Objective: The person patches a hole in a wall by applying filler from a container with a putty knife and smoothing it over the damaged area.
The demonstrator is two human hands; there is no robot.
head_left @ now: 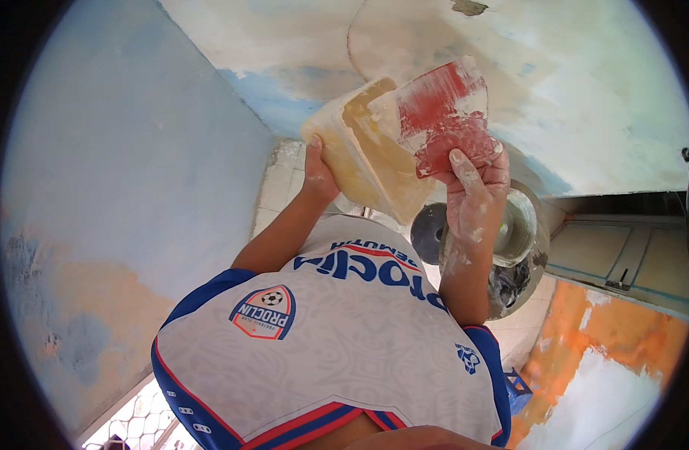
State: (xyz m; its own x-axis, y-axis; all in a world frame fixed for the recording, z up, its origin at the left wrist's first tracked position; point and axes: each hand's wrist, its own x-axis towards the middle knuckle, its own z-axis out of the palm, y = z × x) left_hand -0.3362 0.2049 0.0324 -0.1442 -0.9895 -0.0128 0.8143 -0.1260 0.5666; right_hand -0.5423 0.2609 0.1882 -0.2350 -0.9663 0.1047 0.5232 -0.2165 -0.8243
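My left hand [319, 166] is closed on the left edge of a pale yellow plastic piece [332, 156] with a raised rim, smeared with putty. My right hand [477, 185], dusted with white paste, pinches a flat red scraper [443, 94] streaked with white putty. The scraper overlaps the top right of the yellow piece; whether they touch I cannot tell. Below my right hand and partly hidden by it is a round, putty-stained bucket [521, 226], with a dark round thing [427, 234] to its left.
A patchy painted wall [607, 97] rises ahead, with a blue-grey wall [119, 187] at the left. A dark recess with a panelled ledge [592, 247] and orange-and-white patched surface [584, 337] are at the right. A pale tiled floor [277, 184] and a blue plastic object [518, 386] show lower down.
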